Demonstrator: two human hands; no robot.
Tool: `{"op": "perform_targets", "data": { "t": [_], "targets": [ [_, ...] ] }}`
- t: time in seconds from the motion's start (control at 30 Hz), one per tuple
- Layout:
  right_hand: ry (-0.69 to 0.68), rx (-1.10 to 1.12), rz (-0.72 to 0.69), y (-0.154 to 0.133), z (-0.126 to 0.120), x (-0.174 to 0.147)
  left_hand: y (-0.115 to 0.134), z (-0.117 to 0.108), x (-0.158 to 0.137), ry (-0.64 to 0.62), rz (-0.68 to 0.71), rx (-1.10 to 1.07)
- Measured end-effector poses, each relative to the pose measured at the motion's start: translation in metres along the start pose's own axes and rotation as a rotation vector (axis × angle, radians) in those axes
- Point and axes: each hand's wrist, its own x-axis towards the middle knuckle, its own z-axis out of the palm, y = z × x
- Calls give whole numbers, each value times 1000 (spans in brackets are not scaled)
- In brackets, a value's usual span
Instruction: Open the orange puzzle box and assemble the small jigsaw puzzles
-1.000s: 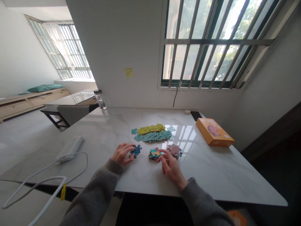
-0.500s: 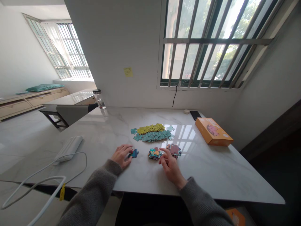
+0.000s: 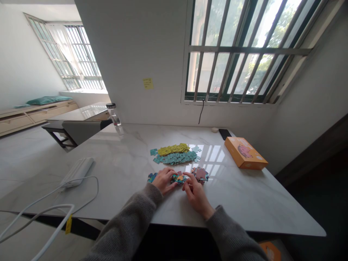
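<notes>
Reaching in from the near edge of the tabletop (image 3: 258, 199), the left hand (image 3: 164, 180) meets the left side of the mixed-colour puzzle stack (image 3: 179, 178). Its thumb and fingers stand apart at the stack; whether its grip pinches a piece cannot be told. The right hand (image 3: 197, 194) is at the same stack's right side, index finger extended, other fingers curled; whether its grip holds a piece also cannot be told.

The stack sits forward of the near edge's middle, between 2 others: dark blue pieces (image 3: 151, 177) just left, partly behind the left hand, and brownish-pink pieces (image 3: 201, 174) just right. Toward the far edge lie 2 overlapping rows, yellow pieces (image 3: 174, 149) behind pale teal pieces (image 3: 177, 158).

An orange box (image 3: 244, 153) lies along the right edge. A black phone (image 3: 224, 134) lies near the far right corner; a clear bottle (image 3: 114, 116) stands by the far left corner.
</notes>
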Motion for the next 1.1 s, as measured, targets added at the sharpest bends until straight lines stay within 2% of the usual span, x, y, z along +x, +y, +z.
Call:
{"op": "perform_targets", "data": {
  "t": [0.1,0.3,0.43,0.57,0.7,0.93,1.1],
  "targets": [
    [3,-14,-13,0,0,0,1,-3,-3,64,25,-68],
    [70,28,7,-4,0,2,26,-6,-8,344,134,-80],
    [77,168,41,0,2,3,36,-1,-12,253,186,-42],
    [109,169,38,2,1,3,40,-3,-15,156,204,19],
    [77,117,30,-1,1,3,45,-10,-14,140,195,-3],
    [33,115,14,-2,0,3,50,-10,-12,104,280,-5],
    [61,169,42,1,1,3,39,-12,-10,146,297,18]
  ]
}}
